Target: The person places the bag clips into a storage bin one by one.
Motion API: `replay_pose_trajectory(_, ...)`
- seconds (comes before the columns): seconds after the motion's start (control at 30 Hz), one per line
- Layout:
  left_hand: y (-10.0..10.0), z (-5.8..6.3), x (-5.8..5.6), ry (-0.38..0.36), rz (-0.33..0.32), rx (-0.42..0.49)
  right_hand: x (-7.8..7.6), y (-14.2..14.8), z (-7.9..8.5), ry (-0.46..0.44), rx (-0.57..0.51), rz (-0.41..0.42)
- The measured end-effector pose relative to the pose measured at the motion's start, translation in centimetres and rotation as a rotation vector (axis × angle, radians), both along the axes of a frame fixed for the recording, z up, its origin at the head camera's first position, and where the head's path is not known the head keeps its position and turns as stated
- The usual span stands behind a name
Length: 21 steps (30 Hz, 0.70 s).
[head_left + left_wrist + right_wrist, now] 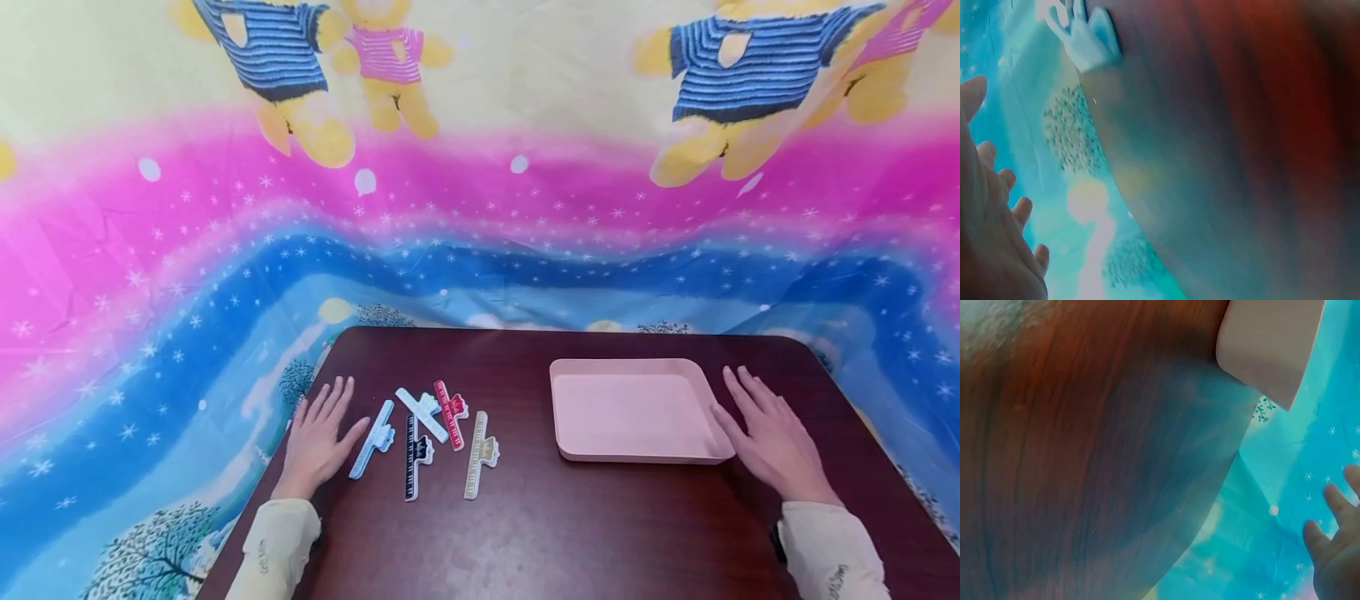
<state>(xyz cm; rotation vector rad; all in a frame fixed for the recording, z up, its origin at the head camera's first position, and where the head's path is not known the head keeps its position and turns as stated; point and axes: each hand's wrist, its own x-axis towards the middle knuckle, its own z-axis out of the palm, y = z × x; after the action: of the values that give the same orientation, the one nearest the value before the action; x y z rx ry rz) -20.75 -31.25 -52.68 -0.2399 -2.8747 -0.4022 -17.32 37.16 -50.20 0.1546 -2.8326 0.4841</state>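
Observation:
My left hand [321, 437], fingers spread and straight, is at the table's left side, just left of a light blue clip [371, 442] with a piano-key pattern. Beside that clip lie a black one [410, 458], a white one [412, 408], a red one [450, 417] and a beige one [476, 458]. My right hand [776, 437] is spread at the right side of a shallow pink tray [637, 457], its thumb overlapping the tray's edge in the head view. Both hands hold nothing. In the left wrist view, part of a clip [1094, 44] shows at the top.
The dark brown wooden table [525, 542] has rounded far corners. Behind and around it hangs a printed cloth [480, 192] with bears, snowflakes and trees. Cream sleeves [277, 542] cover both forearms.

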Motion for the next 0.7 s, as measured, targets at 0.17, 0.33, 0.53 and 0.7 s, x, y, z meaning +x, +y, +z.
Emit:
replay_pose_trajectory(0.17,2.5,0.2,-1.4,-0.039,-0.064,-0.027,-0.8,-0.6,-0.2,-0.130,-0.032,-0.027)
replay_pose_trajectory(0.33,5.8,0.5,-2.7,-0.063,-0.169,-0.052,-1.7,-0.7,-1.0,-0.188,-0.057,-0.012)
replay_pose_trajectory(0.53,11.1,1.5,-2.8,-0.101,-0.402,-0.072,-2.6,-0.7,-1.8,-0.296,-0.038,-0.005)
replay_pose_trajectory(0.7,15.1,1.6,-2.3,-0.118,-0.552,-0.149,-2.8,-0.9,-2.2,-0.381,-0.024,-0.021)
